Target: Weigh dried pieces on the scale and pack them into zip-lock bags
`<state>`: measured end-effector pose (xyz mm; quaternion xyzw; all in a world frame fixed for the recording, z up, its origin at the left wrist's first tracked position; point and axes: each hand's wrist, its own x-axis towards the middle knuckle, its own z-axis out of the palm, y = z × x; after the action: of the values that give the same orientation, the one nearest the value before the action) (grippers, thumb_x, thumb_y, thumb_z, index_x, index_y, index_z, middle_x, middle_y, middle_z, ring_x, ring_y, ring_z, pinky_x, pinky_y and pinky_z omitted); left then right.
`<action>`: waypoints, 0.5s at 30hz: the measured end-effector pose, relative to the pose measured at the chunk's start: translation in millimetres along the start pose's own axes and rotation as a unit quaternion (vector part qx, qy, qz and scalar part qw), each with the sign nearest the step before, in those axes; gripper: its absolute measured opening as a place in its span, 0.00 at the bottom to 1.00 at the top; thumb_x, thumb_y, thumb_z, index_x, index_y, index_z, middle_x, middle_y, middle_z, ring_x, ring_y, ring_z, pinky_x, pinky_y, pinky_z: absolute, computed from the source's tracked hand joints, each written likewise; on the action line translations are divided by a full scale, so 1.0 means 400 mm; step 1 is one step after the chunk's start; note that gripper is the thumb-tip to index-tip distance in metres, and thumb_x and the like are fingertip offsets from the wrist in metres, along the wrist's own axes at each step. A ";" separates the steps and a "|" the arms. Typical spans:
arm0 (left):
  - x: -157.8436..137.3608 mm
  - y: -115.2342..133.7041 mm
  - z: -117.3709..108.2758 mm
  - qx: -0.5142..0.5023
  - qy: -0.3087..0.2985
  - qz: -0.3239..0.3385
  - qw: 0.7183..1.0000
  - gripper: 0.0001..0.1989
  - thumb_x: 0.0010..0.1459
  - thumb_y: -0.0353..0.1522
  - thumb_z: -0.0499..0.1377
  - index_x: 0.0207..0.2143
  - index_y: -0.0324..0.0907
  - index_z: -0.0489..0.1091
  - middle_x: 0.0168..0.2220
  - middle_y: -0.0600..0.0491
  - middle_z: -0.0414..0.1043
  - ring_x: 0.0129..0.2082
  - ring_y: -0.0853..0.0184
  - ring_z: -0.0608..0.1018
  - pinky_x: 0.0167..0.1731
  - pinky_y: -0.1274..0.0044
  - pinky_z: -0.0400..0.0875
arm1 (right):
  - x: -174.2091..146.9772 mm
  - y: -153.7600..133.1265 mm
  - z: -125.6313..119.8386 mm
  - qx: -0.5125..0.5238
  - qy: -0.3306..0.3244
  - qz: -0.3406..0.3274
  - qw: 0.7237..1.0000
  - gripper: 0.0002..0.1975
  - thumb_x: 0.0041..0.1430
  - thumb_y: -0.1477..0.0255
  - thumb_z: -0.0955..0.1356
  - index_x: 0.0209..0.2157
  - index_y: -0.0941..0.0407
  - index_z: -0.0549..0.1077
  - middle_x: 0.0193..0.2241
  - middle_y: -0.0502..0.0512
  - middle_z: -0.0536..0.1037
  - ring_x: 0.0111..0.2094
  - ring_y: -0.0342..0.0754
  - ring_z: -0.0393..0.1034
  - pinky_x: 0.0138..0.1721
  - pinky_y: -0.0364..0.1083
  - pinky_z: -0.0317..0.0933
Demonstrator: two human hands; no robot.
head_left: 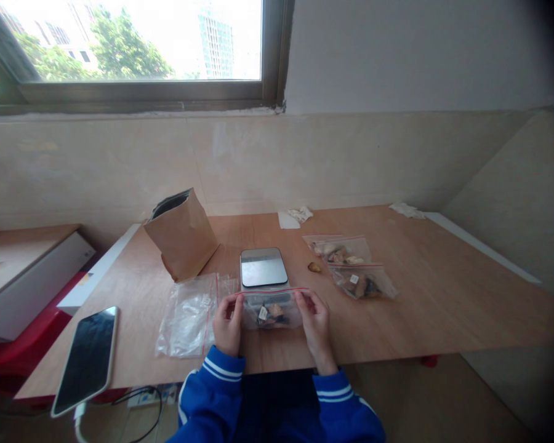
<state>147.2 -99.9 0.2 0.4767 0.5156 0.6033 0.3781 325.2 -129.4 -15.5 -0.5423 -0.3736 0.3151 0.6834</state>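
Between my two hands is a clear zip bag (253, 321) with a red seal line along its top. Inside it lie brown and dark pieces and a small white packet. My left hand (228, 323) pinches the bag's upper left corner, thumb against fingers. At the upper right corner, my right hand (314, 320) pinches the same seal edge. Just beyond the bag sits a flat silver scale (264, 267) with nothing on its plate. Flat clear zip bags (187, 320) lie beside my left hand, with no contents visible.
Two filled zip bags (362, 282) lie at the right, near a small brown piece (314, 267). A brown paper bag (184, 237) stands open at back left. A phone (87, 360) with a cable overhangs the left front edge. Crumpled tissue (300, 213) lies by the wall.
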 end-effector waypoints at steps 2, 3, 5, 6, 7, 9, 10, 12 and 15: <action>-0.001 -0.003 0.001 0.008 0.003 0.005 1.000 0.16 0.47 0.45 0.64 0.29 0.41 0.75 0.29 0.50 0.76 0.31 0.63 0.77 0.35 0.73 0.70 | -0.001 0.000 0.000 -0.002 0.002 0.000 1.000 0.16 0.54 0.58 0.69 0.34 0.57 0.74 0.30 0.55 0.79 0.33 0.49 0.73 0.37 0.47 0.66; -0.002 -0.005 0.002 0.012 0.005 0.008 1.000 0.16 0.47 0.45 0.64 0.29 0.41 0.74 0.29 0.50 0.76 0.31 0.63 0.77 0.35 0.73 0.70 | -0.001 0.000 0.000 -0.004 0.002 -0.001 1.000 0.16 0.54 0.58 0.69 0.34 0.57 0.75 0.30 0.54 0.79 0.33 0.49 0.73 0.37 0.47 0.66; -0.003 -0.009 0.001 0.018 0.009 0.016 1.000 0.16 0.47 0.45 0.64 0.30 0.41 0.74 0.29 0.50 0.76 0.31 0.64 0.76 0.35 0.74 0.70 | -0.001 0.000 0.001 -0.006 0.003 -0.004 1.000 0.16 0.54 0.57 0.69 0.33 0.57 0.75 0.29 0.54 0.78 0.32 0.49 0.72 0.36 0.47 0.66; -0.004 -0.011 0.000 0.018 0.010 0.018 1.000 0.16 0.48 0.45 0.64 0.30 0.41 0.74 0.30 0.50 0.75 0.32 0.64 0.76 0.36 0.74 0.69 | -0.001 0.000 0.001 -0.007 0.003 -0.006 1.000 0.16 0.54 0.57 0.69 0.33 0.57 0.75 0.29 0.54 0.78 0.32 0.48 0.72 0.36 0.46 0.66; -0.005 -0.012 0.000 0.014 0.008 0.018 1.000 0.15 0.48 0.44 0.63 0.30 0.41 0.74 0.30 0.50 0.75 0.32 0.64 0.76 0.36 0.74 0.69 | -0.001 0.000 0.001 -0.006 0.004 -0.007 1.000 0.16 0.53 0.58 0.69 0.32 0.57 0.75 0.28 0.54 0.78 0.31 0.48 0.72 0.35 0.46 0.66; -0.006 -0.013 -0.001 -0.008 -0.003 0.014 1.000 0.15 0.50 0.44 0.63 0.31 0.41 0.74 0.30 0.51 0.75 0.33 0.65 0.76 0.36 0.75 0.69 | -0.001 0.001 0.002 -0.002 0.005 -0.006 1.000 0.15 0.53 0.58 0.69 0.32 0.57 0.74 0.28 0.53 0.78 0.31 0.48 0.71 0.35 0.46 0.66; -0.006 -0.013 -0.001 -0.024 -0.012 0.010 1.000 0.15 0.50 0.44 0.63 0.31 0.41 0.73 0.31 0.51 0.75 0.33 0.65 0.76 0.37 0.75 0.69 | -0.001 0.001 0.001 0.002 0.005 -0.005 1.000 0.15 0.54 0.58 0.69 0.31 0.57 0.74 0.28 0.53 0.78 0.31 0.48 0.71 0.35 0.46 0.66; -0.006 -0.011 0.001 -0.054 -0.032 0.002 0.998 0.15 0.48 0.43 0.64 0.32 0.41 0.73 0.31 0.52 0.74 0.33 0.66 0.75 0.37 0.76 0.69 | -0.002 0.001 0.001 0.013 0.002 -0.001 1.000 0.14 0.54 0.59 0.69 0.31 0.56 0.74 0.28 0.52 0.77 0.31 0.47 0.71 0.35 0.46 0.65; -0.003 -0.006 0.003 -0.069 -0.046 -0.016 0.996 0.15 0.45 0.41 0.67 0.32 0.41 0.72 0.29 0.54 0.73 0.31 0.68 0.74 0.34 0.77 0.69 | -0.003 -0.001 0.001 0.026 -0.007 0.003 1.000 0.13 0.54 0.60 0.69 0.31 0.56 0.74 0.28 0.52 0.77 0.31 0.47 0.71 0.36 0.46 0.65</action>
<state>148.6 -100.5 -2.3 0.4689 0.4623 0.6085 0.4428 324.2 -130.4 -15.4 -0.5235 -0.3679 0.3307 0.6937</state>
